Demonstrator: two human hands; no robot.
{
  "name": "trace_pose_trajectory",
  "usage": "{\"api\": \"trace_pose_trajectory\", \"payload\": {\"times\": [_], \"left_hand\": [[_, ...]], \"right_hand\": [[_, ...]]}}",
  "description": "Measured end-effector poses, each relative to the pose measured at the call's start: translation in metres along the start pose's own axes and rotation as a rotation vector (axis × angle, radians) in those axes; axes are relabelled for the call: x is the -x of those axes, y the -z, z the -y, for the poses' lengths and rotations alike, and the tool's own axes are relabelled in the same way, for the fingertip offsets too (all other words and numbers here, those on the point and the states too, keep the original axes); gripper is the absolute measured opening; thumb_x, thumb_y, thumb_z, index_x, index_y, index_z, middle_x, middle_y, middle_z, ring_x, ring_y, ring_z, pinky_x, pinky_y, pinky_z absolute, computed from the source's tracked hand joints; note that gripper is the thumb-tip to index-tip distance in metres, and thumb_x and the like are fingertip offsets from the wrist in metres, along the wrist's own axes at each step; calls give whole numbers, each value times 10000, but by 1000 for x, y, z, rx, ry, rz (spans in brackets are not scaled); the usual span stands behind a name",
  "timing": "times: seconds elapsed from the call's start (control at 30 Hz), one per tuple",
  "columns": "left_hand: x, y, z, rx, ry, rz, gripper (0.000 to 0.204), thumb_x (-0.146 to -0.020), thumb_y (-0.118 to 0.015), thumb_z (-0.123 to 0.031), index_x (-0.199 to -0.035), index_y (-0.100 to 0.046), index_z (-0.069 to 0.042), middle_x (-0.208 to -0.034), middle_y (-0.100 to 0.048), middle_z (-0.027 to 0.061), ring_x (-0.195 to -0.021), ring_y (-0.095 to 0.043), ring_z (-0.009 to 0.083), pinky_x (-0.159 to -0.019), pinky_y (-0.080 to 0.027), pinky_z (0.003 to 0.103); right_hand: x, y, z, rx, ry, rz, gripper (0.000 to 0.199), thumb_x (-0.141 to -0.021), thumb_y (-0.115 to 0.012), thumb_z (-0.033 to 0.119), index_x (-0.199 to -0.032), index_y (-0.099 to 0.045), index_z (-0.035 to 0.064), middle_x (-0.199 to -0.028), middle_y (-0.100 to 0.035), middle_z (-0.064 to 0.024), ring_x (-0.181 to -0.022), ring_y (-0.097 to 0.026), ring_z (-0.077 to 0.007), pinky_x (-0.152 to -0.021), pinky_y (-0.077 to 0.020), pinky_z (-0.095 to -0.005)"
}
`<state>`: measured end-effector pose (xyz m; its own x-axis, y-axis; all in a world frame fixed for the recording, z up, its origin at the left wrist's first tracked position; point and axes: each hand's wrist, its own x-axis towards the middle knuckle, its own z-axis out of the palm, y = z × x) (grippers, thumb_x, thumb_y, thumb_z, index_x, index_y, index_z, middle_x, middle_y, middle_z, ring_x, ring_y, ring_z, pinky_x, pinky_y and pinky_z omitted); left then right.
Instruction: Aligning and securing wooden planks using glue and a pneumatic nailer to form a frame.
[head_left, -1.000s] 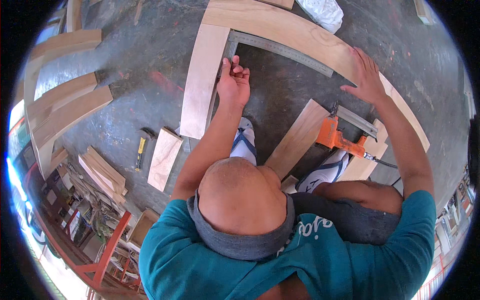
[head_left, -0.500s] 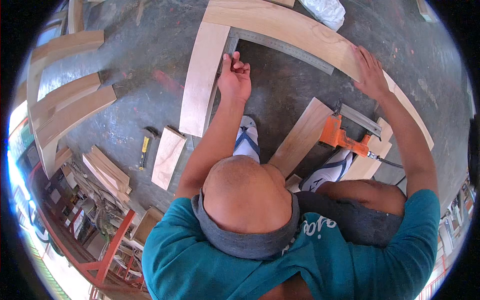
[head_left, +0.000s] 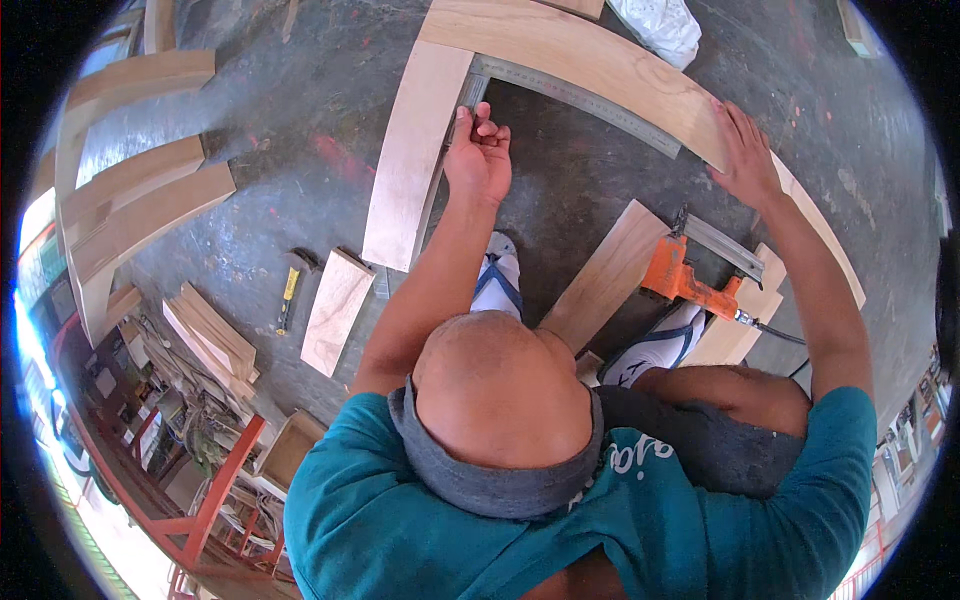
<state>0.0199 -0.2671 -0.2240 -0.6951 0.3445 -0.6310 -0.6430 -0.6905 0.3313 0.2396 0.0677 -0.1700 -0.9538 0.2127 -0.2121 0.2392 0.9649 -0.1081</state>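
A long pale wooden board (head_left: 570, 45) lies across the floor ahead of me, bowed by the lens. A shorter board (head_left: 418, 150) meets its left end at a corner. Inside that corner sits a metal carpenter's square (head_left: 590, 103), its graduated blade along the long board. My left hand (head_left: 480, 160) is palm up with curled fingers at the square's stock, beside the short board; it appears to hold the stock. Further right, my right hand (head_left: 745, 160) grips the long board, fingers over its far edge and thumb on the near side.
An orange nail gun (head_left: 690, 275) with a hose rests by my right foot, near loose boards (head_left: 605, 275). To the left lie a yellow-handled hammer (head_left: 289, 293), a wood offcut (head_left: 337, 310) and stacked strips (head_left: 212, 335). Assembled wooden frames (head_left: 150, 210) stand far left; a white plastic bag (head_left: 660, 28) lies ahead.
The view has shifted slightly, so the boards and square appear a little farther right. Both hands keep their places at the boards and square.
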Motion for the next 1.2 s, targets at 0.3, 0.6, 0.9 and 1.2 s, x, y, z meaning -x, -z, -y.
{"api": "trace_pose_trajectory", "payload": {"times": [0.3, 0.6, 0.9, 1.2], "left_hand": [[-2, 2, 6, 16, -21, 7, 160, -1017, -523, -232, -917, -596, -131, -869, -683, 24, -629, -519, 85, -689, -469, 299], [7, -2, 8, 26, -36, -85, 144, -1006, -552, -230, -936, -598, -112, -876, -676, 34, -642, -516, 92, -737, -476, 309], [8, -2, 7, 16, 23, -55, 145, -1025, -501, -236, -965, -567, -122, -903, -667, 15, -659, -510, 96, -776, -441, 324], [8, -3, 7, 5, 18, -78, 168, -1005, -544, -257, -918, -583, -119, -879, -666, 18, -667, -512, 105, -774, -439, 331]], "right_hand": [[2, -3, 1, -28, 14, -11, 1093, -626, -836, 118, -1528, -219, 105, -1494, -327, -179, -1369, -343, -375, -1106, -315, -489], [-3, -7, 2, -17, -6, -7, 1102, -619, -835, 103, -1527, -212, 88, -1476, -344, -190, -1348, -360, -384, -1107, -307, -489], [-3, -7, -2, -21, -10, -15, 1098, -621, -835, 106, -1529, -217, 98, -1481, -339, -186, -1350, -360, -378, -1109, -301, -490], [-2, -9, -1, -2, -26, 3, 1084, -626, -833, 113, -1526, -229, 95, -1483, -335, -186, -1344, -367, -386, -1111, -302, -490]]}}
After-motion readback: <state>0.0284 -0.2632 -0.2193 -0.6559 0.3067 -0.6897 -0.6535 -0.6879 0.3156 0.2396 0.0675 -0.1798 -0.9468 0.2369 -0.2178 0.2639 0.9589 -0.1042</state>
